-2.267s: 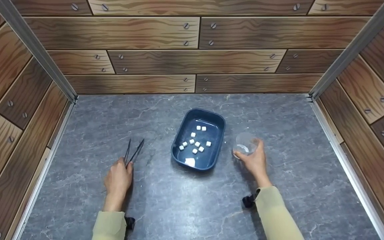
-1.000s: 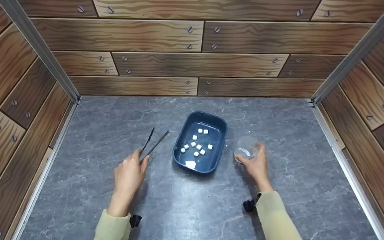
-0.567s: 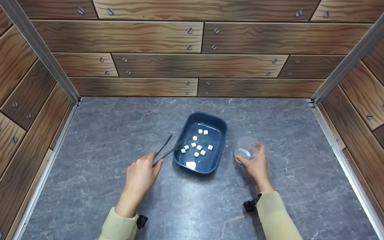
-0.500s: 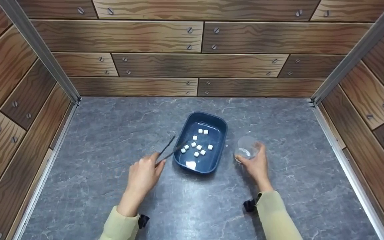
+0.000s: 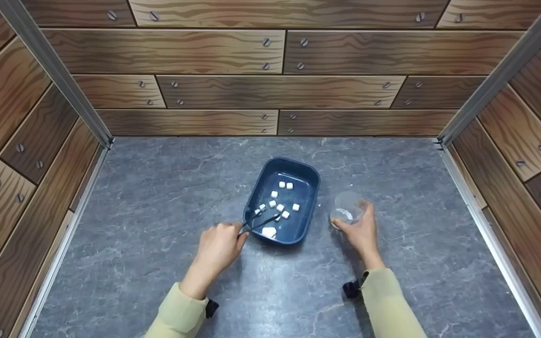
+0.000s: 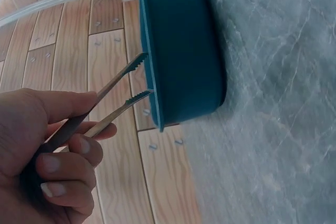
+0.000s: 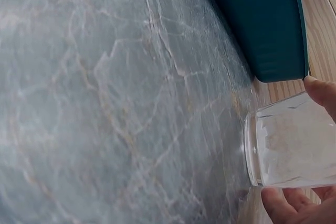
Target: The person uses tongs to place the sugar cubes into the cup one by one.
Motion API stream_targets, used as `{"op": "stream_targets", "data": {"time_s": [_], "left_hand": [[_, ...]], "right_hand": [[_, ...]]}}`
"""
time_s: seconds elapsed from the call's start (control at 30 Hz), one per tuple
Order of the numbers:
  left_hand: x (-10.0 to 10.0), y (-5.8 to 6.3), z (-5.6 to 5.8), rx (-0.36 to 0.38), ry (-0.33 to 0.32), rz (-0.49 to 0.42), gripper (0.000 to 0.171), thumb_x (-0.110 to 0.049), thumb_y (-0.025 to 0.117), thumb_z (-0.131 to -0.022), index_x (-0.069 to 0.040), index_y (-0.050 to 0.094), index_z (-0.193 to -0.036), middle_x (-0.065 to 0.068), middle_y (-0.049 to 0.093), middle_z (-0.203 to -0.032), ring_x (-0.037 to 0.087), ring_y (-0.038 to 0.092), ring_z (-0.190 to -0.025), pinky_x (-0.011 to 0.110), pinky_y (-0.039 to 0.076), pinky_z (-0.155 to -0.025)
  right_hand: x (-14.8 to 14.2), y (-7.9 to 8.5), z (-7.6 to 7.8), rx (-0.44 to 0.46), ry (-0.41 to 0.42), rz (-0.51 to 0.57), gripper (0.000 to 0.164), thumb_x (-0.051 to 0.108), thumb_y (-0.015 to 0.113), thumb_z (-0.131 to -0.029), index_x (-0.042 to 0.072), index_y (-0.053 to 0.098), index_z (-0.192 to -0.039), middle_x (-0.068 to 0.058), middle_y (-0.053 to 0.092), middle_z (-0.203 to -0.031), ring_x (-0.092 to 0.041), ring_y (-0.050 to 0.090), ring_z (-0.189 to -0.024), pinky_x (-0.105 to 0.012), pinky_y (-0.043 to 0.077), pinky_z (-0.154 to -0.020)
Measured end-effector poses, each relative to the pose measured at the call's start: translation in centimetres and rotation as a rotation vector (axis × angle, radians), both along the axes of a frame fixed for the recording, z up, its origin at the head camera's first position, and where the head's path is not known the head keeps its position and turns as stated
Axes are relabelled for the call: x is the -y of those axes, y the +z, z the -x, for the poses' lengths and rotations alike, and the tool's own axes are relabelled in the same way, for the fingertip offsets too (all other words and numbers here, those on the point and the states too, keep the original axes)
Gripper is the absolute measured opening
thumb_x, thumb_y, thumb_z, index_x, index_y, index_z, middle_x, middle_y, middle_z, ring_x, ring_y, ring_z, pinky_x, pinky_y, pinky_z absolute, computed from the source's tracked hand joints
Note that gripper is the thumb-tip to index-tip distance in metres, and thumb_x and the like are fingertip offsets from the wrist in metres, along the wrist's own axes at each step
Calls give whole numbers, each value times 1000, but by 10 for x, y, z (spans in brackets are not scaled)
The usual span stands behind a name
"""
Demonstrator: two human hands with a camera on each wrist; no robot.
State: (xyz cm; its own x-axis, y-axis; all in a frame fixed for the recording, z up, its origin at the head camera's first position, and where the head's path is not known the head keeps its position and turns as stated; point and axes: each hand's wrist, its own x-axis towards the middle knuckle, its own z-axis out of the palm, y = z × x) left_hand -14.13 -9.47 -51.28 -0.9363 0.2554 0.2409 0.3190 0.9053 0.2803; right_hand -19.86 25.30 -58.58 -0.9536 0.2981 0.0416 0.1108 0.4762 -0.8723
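Observation:
My left hand grips dark metal tongs with serrated tips. The two arms of the tongs stand apart and reach over the near left rim of a dark blue rectangular dish. Inside it lie several small white cubes; the tips overlap the nearest ones in the head view, with no cube seen clamped between them. To the right of the dish, my right hand holds a clear cup between thumb and fingers. The cup stands upright on the grey surface.
The grey marbled tabletop is enclosed by wood-patterned panels at the back and both sides, with metal strips along the corners. A tiny white crumb lies between dish and cup.
My left hand has moved right and forward, bringing the tongs from beside the dish to over its near left part. The right hand and the cup have stayed in place.

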Motion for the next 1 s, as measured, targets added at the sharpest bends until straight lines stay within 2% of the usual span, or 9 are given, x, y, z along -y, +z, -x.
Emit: {"op": "stream_targets", "data": {"time_s": [0.2,0.47,0.77,1.0], "left_hand": [[-7,-8,3,11,-23,2,25,-26,72,-90,-14,61,-71,5,61,-62,24,56,-48,39,43,-43],[-13,-12,11,34,-1,22,20,-27,73,-88,-10,69,-81,9,66,-70,31,62,-56,46,47,-48],[-16,-17,13,15,-16,29,22,-26,73,-87,-9,67,-74,10,66,-68,32,61,-54,46,45,-44],[-19,-16,15,22,-19,51,22,-21,73,-85,-7,66,-69,11,64,-65,31,61,-53,45,46,-45]], "right_hand": [[-1,-1,1,5,-7,10,91,15,88,-72,-4,30,-139,-26,44,-138,-40,42,-129,-47,31,-106],[-4,1,2,46,-11,37,91,19,90,-71,1,30,-138,-21,45,-138,-39,44,-127,-47,33,-104],[-3,-2,3,49,-26,109,87,12,89,-68,4,31,-134,-23,46,-131,-37,43,-125,-44,32,-104],[-1,-3,4,13,-9,152,87,4,86,-68,-1,30,-134,-23,47,-131,-37,44,-124,-43,31,-106]]}}
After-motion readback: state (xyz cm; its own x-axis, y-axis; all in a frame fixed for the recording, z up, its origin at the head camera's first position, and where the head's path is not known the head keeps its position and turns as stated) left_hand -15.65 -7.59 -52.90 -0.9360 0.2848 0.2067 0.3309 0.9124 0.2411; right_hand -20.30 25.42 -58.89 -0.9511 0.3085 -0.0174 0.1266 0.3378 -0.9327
